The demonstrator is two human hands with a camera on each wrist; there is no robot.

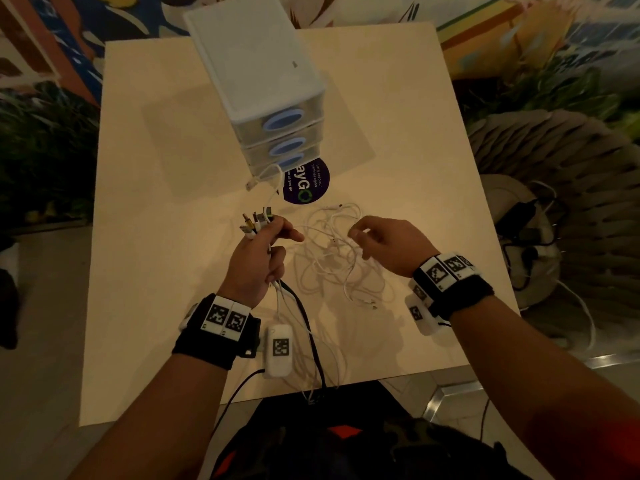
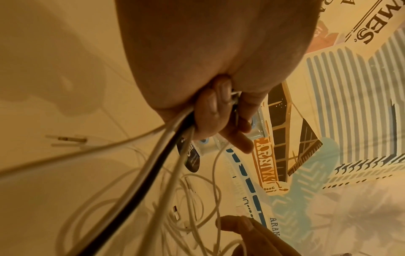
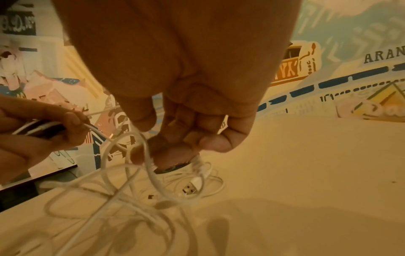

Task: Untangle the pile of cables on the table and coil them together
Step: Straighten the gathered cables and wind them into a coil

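A loose tangle of white cables [image 1: 337, 263] lies in the middle of the pale table [image 1: 156, 244]. My left hand [image 1: 277, 233] grips a bundle of cable ends, whose plugs [image 1: 255, 221] stick out past the fingers. The bundled white and black cables [image 1: 304, 327] hang from that hand over the table's front edge. In the left wrist view the fingers [image 2: 210, 107] curl round this bundle [image 2: 157, 162]. My right hand [image 1: 358, 235] hovers over the tangle and pinches a white cable [image 3: 151, 166] near a USB plug [image 3: 192, 188].
A white drawer unit [image 1: 263, 81] with blue round handles stands at the back, and a purple round sticker [image 1: 306, 187] lies in front of it. One white cable end [image 1: 251, 184] lies by the drawers. Dark chargers and wires [image 1: 523, 233] sit on the floor to the right.
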